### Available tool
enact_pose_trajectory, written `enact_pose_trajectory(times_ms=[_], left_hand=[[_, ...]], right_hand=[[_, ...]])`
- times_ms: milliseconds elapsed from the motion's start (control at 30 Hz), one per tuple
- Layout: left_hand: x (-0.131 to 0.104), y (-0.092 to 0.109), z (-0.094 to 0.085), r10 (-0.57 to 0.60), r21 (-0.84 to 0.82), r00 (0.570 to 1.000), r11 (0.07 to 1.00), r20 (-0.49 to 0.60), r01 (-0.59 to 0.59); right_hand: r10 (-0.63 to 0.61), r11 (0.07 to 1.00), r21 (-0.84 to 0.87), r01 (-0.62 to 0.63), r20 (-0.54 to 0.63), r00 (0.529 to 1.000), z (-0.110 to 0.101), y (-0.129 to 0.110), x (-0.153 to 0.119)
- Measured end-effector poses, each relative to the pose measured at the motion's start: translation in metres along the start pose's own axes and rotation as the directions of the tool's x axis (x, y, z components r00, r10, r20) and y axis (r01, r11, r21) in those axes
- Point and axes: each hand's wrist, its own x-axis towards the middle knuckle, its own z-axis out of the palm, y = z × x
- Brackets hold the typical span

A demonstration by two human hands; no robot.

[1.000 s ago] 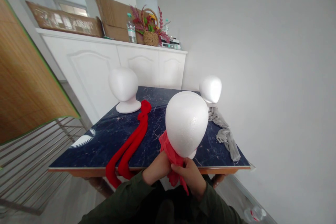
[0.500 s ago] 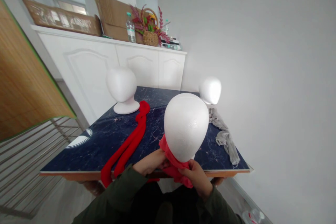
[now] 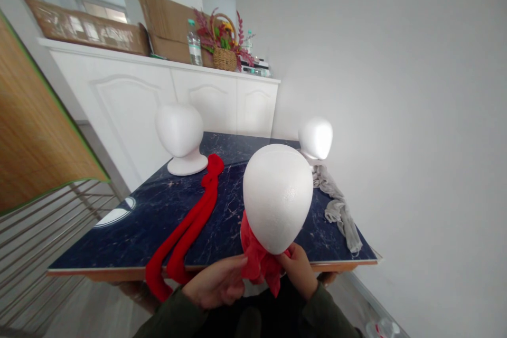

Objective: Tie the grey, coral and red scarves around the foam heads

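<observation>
A white foam mannequin head [image 3: 278,195] stands near the table's front edge. Around its neck is a thin coral-red scarf [image 3: 259,261], gathered in folds at the front with ends hanging down. My left hand [image 3: 217,281] is at the scarf's left side, thumb and fingertips closed on its edge, the other fingers curled. On the other side, my right hand [image 3: 300,269] pinches the scarf just below the head's chin; some of its fingertips are hidden behind cloth and head.
A bright red scarf [image 3: 196,222] lies on the dark blue marbled table [image 3: 233,185], hanging over the front edge. Two more white mannequin heads stand behind, one left [image 3: 180,134] and one right [image 3: 316,138]. A grey scarf [image 3: 336,206] lies at right. A metal rack [image 3: 51,237] stands left.
My left hand has drawn back left and down from beneath the chin, and the scarf's folds now hang at the front. The right hand stays by the scarf. The view has shifted slightly.
</observation>
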Motion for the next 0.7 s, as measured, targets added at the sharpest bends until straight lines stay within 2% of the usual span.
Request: enact_pose_trajectory(times_ms=[67, 133, 233, 333, 367, 433, 467, 500, 533, 600, 633, 667, 700], left_hand=[[-0.009, -0.008, 0.007, 0.097, 0.161, 0.995, 0.982, 0.033, -0.101], [-0.015, -0.008, 0.013, 0.172, 0.247, 0.984, 0.953, 0.042, -0.177], [-0.018, -0.001, 0.019, 0.215, 0.216, 0.975, 0.951, 0.049, -0.220], [-0.021, 0.001, 0.020, 0.136, 0.047, 0.983, 0.989, 0.125, -0.143], [-0.023, -0.001, 0.019, 0.091, 0.037, 0.984, 0.994, 0.150, -0.098], [-0.025, -0.009, 0.016, -0.043, 0.191, 0.987, 0.981, 0.153, 0.013], [-0.025, -0.015, 0.014, -0.113, 0.343, 0.988, 0.937, 0.106, 0.070], [-0.024, -0.022, 0.010, -0.145, 0.514, 0.989, 0.850, 0.012, 0.118], [-0.023, -0.029, 0.007, -0.112, 0.672, 0.988, 0.724, -0.107, 0.155], [-0.020, -0.041, -0.001, 0.074, 0.853, 0.952, 0.470, -0.295, 0.228], [-0.020, -0.046, -0.003, 0.129, 0.876, 0.933, 0.406, -0.336, 0.260], [-0.020, -0.048, -0.005, 0.119, 0.876, 0.931, 0.398, -0.344, 0.273], [-0.021, -0.050, -0.007, 0.044, 0.860, 0.947, 0.434, -0.319, 0.269]], right_hand=[[0.011, 1.000, -0.019, -0.011, 0.005, 1.000, 0.000, 0.001, 0.000], [0.015, 1.000, -0.026, -0.015, 0.016, 1.000, 0.000, 0.003, 0.000], [0.002, 1.000, -0.024, -0.002, 0.027, 1.000, -0.001, 0.003, 0.002], [0.018, 1.000, -0.021, -0.017, 0.055, 0.998, -0.001, 0.001, 0.003], [0.019, 0.999, -0.033, -0.018, 0.055, 0.998, -0.002, 0.000, 0.003], [0.016, 0.996, -0.083, -0.014, 0.033, 0.999, -0.002, -0.001, 0.003], [0.016, 0.993, -0.114, -0.013, 0.019, 1.000, -0.002, -0.001, 0.002], [0.011, 0.990, -0.143, -0.011, 0.003, 1.000, -0.002, -0.001, 0.002], [-0.001, 0.985, -0.172, -0.001, -0.012, 1.000, -0.002, 0.000, 0.001], [-0.049, 0.975, -0.217, 0.040, -0.037, 0.998, -0.002, 0.001, 0.000], [-0.071, 0.971, -0.231, 0.059, -0.047, 0.996, -0.001, 0.001, -0.001], [-0.084, 0.969, -0.238, 0.069, -0.057, 0.995, -0.001, 0.001, -0.002], [-0.086, 0.970, -0.235, 0.069, -0.064, 0.994, -0.001, 0.001, -0.002]])
